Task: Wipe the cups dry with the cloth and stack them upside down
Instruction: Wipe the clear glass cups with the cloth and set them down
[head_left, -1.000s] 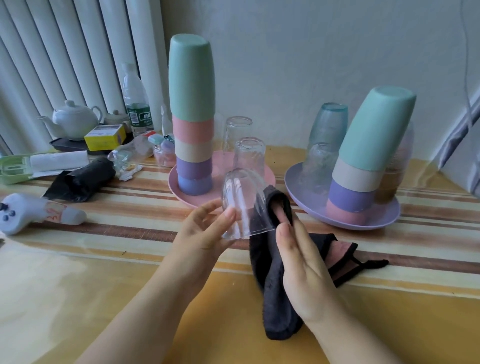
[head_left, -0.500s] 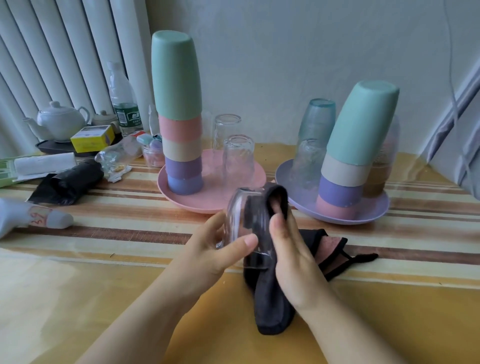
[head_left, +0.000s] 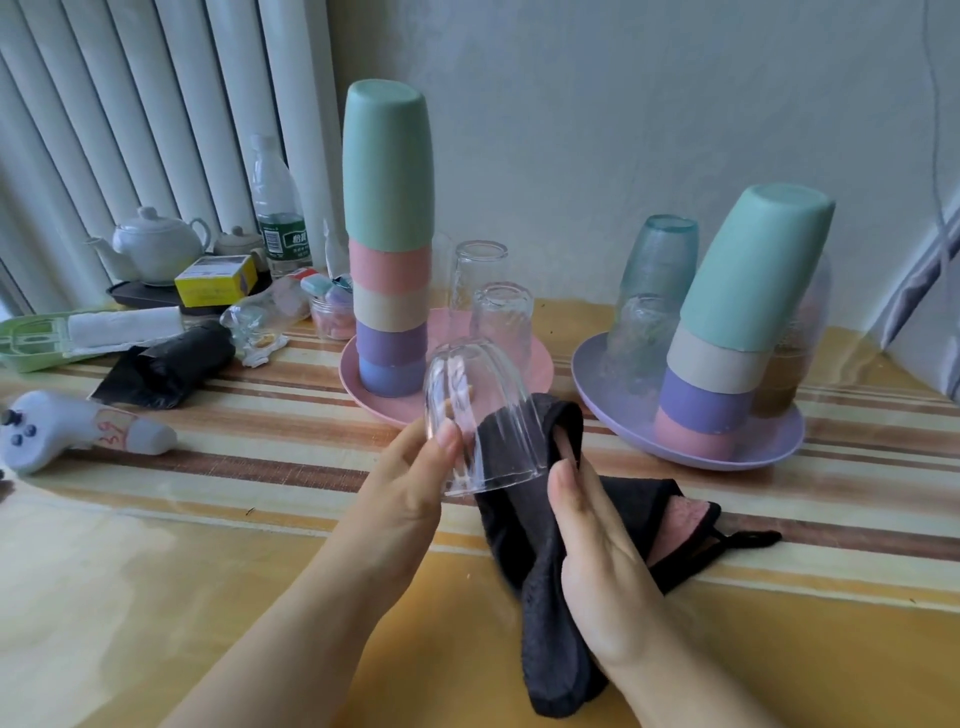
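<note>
Glass cup (head_left: 478, 410) gripped inverted by left hand (head_left: 410, 493), right hand (head_left: 597, 545) pinching dark cloth (head_left: 540, 545) inside

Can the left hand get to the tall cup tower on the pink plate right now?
Probably not yet. The left hand holds the clear glass, so it's busy. The path to the tall cup tower on the pink plate looks open once it lets go.
</note>
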